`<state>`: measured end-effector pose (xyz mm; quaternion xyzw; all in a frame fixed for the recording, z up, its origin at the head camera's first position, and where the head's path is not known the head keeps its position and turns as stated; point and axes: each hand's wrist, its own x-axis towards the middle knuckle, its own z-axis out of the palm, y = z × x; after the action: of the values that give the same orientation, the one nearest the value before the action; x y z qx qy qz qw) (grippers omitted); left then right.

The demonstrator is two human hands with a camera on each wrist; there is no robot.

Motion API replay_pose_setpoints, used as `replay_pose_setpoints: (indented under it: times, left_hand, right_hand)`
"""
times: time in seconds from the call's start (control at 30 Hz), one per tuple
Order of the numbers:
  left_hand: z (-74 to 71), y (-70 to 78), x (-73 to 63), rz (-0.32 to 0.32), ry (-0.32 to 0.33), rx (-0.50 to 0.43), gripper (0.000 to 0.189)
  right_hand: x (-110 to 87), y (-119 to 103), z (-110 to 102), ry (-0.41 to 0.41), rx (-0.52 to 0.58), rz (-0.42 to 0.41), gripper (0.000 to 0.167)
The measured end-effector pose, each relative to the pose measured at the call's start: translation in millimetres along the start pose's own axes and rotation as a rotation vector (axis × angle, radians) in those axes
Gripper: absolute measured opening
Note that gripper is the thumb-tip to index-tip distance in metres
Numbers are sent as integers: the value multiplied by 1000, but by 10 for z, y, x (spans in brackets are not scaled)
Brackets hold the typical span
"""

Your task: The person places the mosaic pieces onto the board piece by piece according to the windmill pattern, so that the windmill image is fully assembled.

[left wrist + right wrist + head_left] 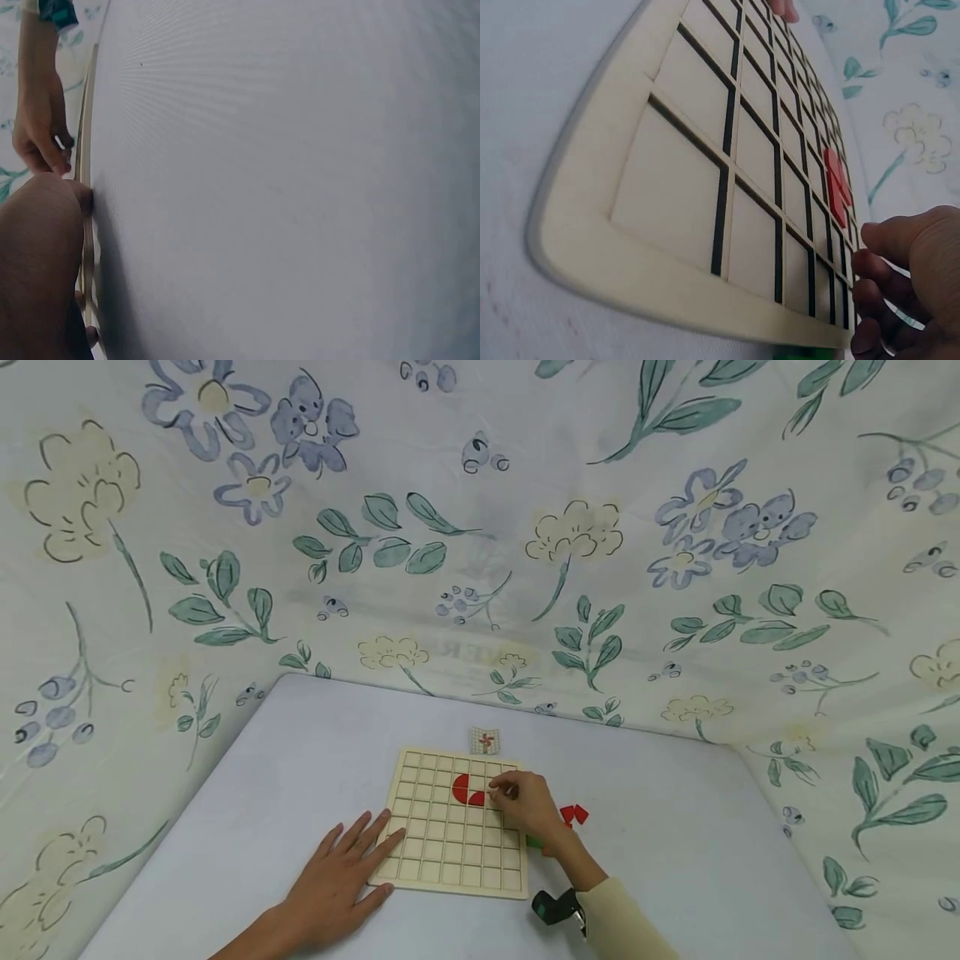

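Two hands meet the grid board [450, 835]: left [341, 877] flat, right [528, 806] pinching something unclear beside red pieces [468, 790].

One wooden grid board [450, 852] lies on the desk [675, 827]. Two red pieces [467, 790] sit in its cells, and two more loose red pieces [573, 814] lie beside it. One green piece [534, 841] peeks out. One small card [485, 741] lies behind. Two hands are visible.

Board [450, 843] mid-table [675, 827]; card [484, 741] behind, loose pcs [574, 814] right.
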<state>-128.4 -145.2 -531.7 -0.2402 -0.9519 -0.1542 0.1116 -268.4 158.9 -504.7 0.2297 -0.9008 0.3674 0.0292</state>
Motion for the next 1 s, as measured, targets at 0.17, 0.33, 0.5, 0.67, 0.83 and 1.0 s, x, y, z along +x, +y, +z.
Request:
replay_pose_setpoints:
  times: [0.17,0.33,0.5,0.67,0.83,1.0]
  left_hand:
    - [-38,29,-5,10,12,-8,63]
    - [-33,29,-9,17,26,1,63]
    - [-13,20,-18,22,39,13,63]
    - [5,1,-41,26,52,27,63]
    - [-1,-6,-41,36,58,24,63]
    - [10,-19,-33,38,53,27,63]
  right_hand:
    - [-46,17,-87,-4,-2,15,7]
    - [-110,93,-162,-6,-32,24,7]
    - [-198,172,-247,7,-60,50,7]
    - [-284,227,-344,10,-63,149,9]
    - [-347,276,-443,38,-79,208,10]
    - [-409,347,-528,71,-113,228,13]
